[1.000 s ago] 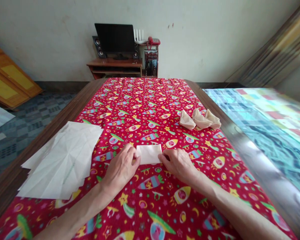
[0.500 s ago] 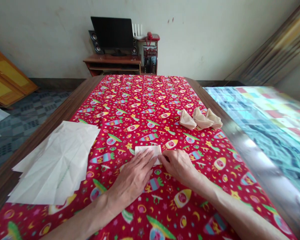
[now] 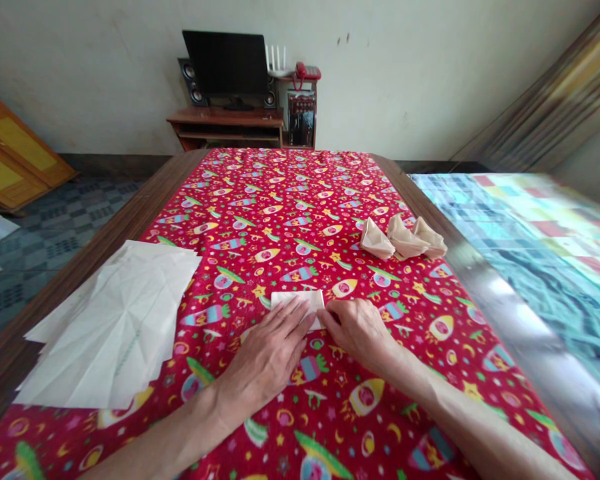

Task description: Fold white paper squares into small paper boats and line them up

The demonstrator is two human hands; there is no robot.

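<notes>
A small folded sheet of white paper (image 3: 319, 301) lies on the red patterned cloth (image 3: 260, 227) in front of me. My left hand (image 3: 275, 337) rests flat across it, fingers stretched out and close together. At the paper's right edge is my right hand (image 3: 357, 330), its fingers curled in and the thumb against the index finger, closed on that edge. The curled fingertips are partly hidden. To the left lies a loose stack of creased white paper sheets (image 3: 115, 327). Several folded paper pieces (image 3: 377, 239) stand in a cluster toward the right.
The cloth covers a table with dark wooden edges (image 3: 135, 207). Beyond it a desk (image 3: 225, 119) holds a monitor (image 3: 225, 65), with a red telephone (image 3: 307, 71) beside it. On the right is a bed with a checked cover (image 3: 545, 220). A wooden cabinet (image 3: 17, 150) stands at far left.
</notes>
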